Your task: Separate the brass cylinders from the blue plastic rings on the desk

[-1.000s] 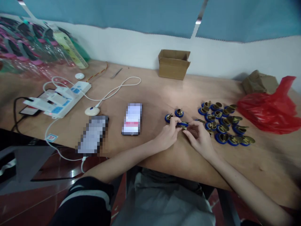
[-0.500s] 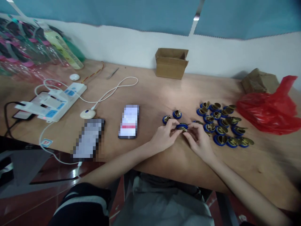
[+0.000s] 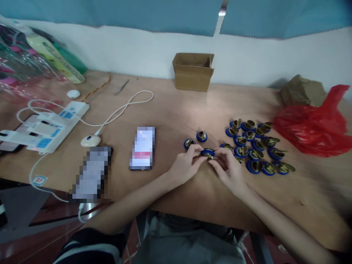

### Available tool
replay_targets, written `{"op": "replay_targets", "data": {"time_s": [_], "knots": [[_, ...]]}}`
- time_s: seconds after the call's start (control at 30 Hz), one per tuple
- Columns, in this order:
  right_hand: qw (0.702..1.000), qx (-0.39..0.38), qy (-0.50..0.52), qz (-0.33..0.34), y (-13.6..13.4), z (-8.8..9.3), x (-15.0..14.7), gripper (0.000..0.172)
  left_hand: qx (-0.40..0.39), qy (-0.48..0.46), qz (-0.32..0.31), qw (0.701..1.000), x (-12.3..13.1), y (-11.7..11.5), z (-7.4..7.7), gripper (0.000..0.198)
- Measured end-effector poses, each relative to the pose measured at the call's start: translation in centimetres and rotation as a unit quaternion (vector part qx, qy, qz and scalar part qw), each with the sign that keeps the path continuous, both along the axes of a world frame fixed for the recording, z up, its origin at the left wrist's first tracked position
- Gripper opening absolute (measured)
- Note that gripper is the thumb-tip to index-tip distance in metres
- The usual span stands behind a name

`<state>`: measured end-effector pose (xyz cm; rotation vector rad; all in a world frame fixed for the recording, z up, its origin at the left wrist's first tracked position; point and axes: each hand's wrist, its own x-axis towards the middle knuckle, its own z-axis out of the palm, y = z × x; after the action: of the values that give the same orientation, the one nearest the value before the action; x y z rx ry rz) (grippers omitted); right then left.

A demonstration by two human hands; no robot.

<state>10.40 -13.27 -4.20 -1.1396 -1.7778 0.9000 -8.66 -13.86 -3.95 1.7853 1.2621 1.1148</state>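
Observation:
Between both hands is a round blue-rimmed badge [image 3: 208,153] with a gold-coloured metal back. My left hand [image 3: 184,165] pinches its left edge between thumb and forefinger. On the other side, the fingertips of my right hand [image 3: 230,169] grip it. Just beyond my left fingers lie two similar badges, one nearer [image 3: 189,143] and one slightly farther [image 3: 201,136]. Several more badges [image 3: 255,154] are spread to the right of my right hand, gold backs up, some with a metal flap raised. The front of the held badge is hidden.
An open cardboard box [image 3: 193,75] stands against the wall. At the right are a red plastic bag [image 3: 313,126] and a brown package [image 3: 302,91]. Leftward lie a phone [image 3: 142,148], another phone [image 3: 92,174], a power strip [image 3: 59,126] with cables, and bottles [image 3: 52,55].
The view has swung a little to the right, so the table's things appear farther left. Both hands still hold the badge in nearly the same grip.

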Motion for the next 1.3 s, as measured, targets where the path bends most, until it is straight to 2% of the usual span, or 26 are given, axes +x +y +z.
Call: {"op": "replay_targets", "data": {"time_s": [0.3,0.5,0.7,0.87,1.07,1.3], "knots": [[1.0,-0.013,0.018,0.016,0.4,0.1,0.0,0.019,0.039,-0.008,0.013,0.999,0.0,0.2,-0.3,0.018],[0.986,-0.111,0.117,0.033,0.9,0.8,-0.2,0.028,0.008,-0.02,-0.015,1.0,-0.2,0.4,0.2,0.011],[0.975,-0.156,0.142,0.073,1.3,2.0,0.4,0.021,-0.005,-0.033,0.031,0.999,-0.4,0.7,0.2,0.012],[0.987,-0.097,0.113,0.067,0.9,2.7,0.4,0.017,0.002,-0.027,0.037,0.999,-0.5,0.7,0.1,0.011],[0.995,-0.041,0.081,0.037,0.8,2.4,0.6,0.02,0.017,-0.004,0.039,0.999,-0.6,0.7,0.4,0.013],[0.99,0.138,-0.028,0.002,-0.2,2.4,0.1,0.035,0.054,0.091,0.059,0.993,-0.8,0.8,0.2,0.016]]}}
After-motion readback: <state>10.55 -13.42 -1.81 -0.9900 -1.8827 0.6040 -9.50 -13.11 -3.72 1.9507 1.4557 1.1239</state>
